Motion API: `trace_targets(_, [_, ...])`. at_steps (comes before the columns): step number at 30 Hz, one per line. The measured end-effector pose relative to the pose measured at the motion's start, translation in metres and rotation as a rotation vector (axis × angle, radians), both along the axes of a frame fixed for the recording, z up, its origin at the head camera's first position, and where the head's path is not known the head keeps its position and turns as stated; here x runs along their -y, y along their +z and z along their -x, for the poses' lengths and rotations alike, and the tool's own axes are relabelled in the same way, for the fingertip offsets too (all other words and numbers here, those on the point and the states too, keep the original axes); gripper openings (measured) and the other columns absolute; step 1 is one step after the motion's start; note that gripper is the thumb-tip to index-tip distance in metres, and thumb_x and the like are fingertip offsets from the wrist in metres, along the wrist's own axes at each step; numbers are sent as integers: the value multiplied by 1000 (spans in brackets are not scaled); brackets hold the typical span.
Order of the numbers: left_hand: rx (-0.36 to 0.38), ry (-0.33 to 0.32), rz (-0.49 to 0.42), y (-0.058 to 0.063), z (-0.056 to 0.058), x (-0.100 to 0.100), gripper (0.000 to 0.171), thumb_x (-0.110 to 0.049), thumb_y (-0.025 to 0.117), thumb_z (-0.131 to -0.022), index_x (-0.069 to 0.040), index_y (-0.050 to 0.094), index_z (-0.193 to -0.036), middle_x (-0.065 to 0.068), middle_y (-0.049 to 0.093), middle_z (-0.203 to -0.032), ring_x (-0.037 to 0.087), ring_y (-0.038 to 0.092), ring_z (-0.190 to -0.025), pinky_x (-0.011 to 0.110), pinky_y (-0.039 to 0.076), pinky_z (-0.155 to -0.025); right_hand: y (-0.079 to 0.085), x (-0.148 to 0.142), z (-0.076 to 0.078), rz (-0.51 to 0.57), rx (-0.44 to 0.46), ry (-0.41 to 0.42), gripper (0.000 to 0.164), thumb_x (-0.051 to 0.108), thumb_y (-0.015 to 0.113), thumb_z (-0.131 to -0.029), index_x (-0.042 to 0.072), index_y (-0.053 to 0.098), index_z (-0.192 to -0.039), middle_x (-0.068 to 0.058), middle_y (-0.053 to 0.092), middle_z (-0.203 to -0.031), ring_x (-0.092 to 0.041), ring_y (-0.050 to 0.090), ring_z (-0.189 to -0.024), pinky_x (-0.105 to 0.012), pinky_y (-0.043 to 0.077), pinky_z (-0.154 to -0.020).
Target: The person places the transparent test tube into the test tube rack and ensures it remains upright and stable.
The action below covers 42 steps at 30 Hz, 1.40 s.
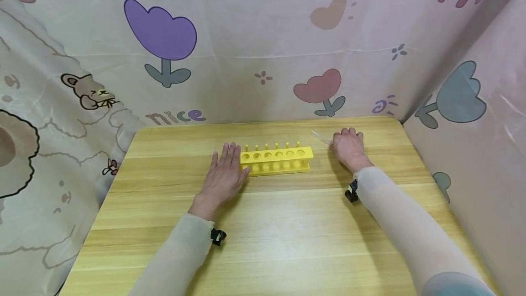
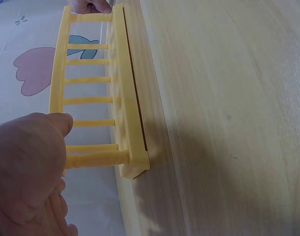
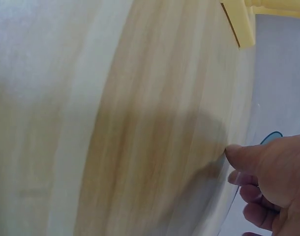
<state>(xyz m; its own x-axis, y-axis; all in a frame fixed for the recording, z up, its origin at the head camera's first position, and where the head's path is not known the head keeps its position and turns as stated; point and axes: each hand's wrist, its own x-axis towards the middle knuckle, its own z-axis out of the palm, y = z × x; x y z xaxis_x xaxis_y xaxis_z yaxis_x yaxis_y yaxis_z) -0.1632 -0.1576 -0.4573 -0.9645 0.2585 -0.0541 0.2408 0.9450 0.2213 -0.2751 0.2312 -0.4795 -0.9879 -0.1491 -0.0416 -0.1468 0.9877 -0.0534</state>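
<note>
A yellow test tube rack (image 1: 283, 166) with round holes and a row of pegs along its back sits toward the rear of the wooden table. My left hand (image 1: 222, 177) is at its left end, fingers extended toward the back and thumb over the front edge. In the left wrist view, the thumb (image 2: 61, 123) lies against the rack's top plate (image 2: 60, 64). Right of the rack, low over the table, my right hand (image 1: 348, 147) pinches a clear, slender tube (image 1: 320, 137) that points back and left. The tube's held end is hidden by the fingers.
The wooden table (image 1: 263, 241) ends at a printed curtain (image 1: 238, 81) behind it, with more curtain at both sides. Each sleeve carries a small black camera near the wrist. Every hole of the rack that shows holds nothing.
</note>
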Motion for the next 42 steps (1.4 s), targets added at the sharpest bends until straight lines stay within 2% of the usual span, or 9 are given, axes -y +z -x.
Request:
trace_targets(5, [-22, -2, 2, 0, 0, 0, 77, -45, 38, -114, 2, 10, -168, 19, 3, -176, 35, 0, -164, 60, 5, -133, 0, -1, 0, 18, -18, -1, 31, 24, 60, -105, -4, 69, -115, -22, 61, -108, -44, 50, -110, -62, 42, -97])
trace_targets(8, [-21, -3, 1, 0, 0, -1, 77, -45, 38, -114, 1, 9, -168, 20, 5, -177, 35, 0, -164, 60, 4, -133, 3, -1, -1, 52, -60, -11, 31, 25, 60, -105, -4, 67, -113, -23, 64, -106, -44, 54, -106, -61, 43, -94])
trace_targets(14, [-11, -4, 2, 0, 1, 0, 77, -47, 36, -114, 0, 7, -168, 19, 4, -177, 34, -2, -164, 59, 3, -133, 25, 5, -7, 149, -192, -39, 33, 29, 62, -104, -4, 62, -112, -24, 69, -104, -42, 59, -94, -55, 42, -89])
trace_targets(20, [2, -7, 5, -1, 2, 0, 78, -48, 34, -114, -1, 5, -168, 18, 0, -177, 34, -4, -164, 59, 2, -133, 49, 9, -14, 294, -254, -78, 34, 26, 59, -101, -5, 64, -115, -26, 71, -111, -43, 60, -96, -57, 40, -90])
trace_targets(23, [2, -8, 6, -1, 2, 1, 78, -48, 36, -114, 0, 5, -168, 19, 2, -177, 35, -3, -164, 59, 1, -133, 54, 10, -18, 319, -260, -50, 34, 27, 60, -102, -4, 69, -112, -26, 72, -111, -44, 60, -100, -58, 41, -91])
trace_targets(26, [2, -9, 7, 0, 2, 1, 78, -48, 36, -114, 0, 5, -168, 20, 3, -177, 35, -3, -164, 59, 2, -133, 54, 11, -24, 283, -277, 10, 36, 31, 63, -104, -3, 71, -110, -25, 72, -111, -44, 61, -101, -59, 43, -90])
trace_targets(31, [4, -10, -6, -1, 2, 1, 78, -49, 35, -114, 0, 7, -168, 18, 1, -177, 33, -5, -164, 58, 0, -133, 52, 12, -36, 215, -328, 113, 32, 31, 62, -104, 0, 63, -98, -20, 69, -92, -39, 58, -86, -52, 44, -78])
trace_targets(35, [6, -9, -9, -2, 2, 1, 78, -50, 34, -114, 0, 8, -168, 17, -1, -177, 33, -5, -164, 57, -1, -133, 53, 13, -44, 208, -331, 151, 31, 31, 62, -104, 3, 58, -90, -15, 63, -83, -35, 53, -78, -46, 41, -71])
trace_targets(42, [12, -14, -6, 0, 2, 1, 79, -49, 35, -114, 0, 6, -168, 18, -1, -177, 34, -5, -164, 58, 1, -133, 79, 20, -61, 257, -328, 168, 32, 31, 61, -104, 1, 64, -95, -17, 66, -88, -39, 58, -84, -54, 45, -78])
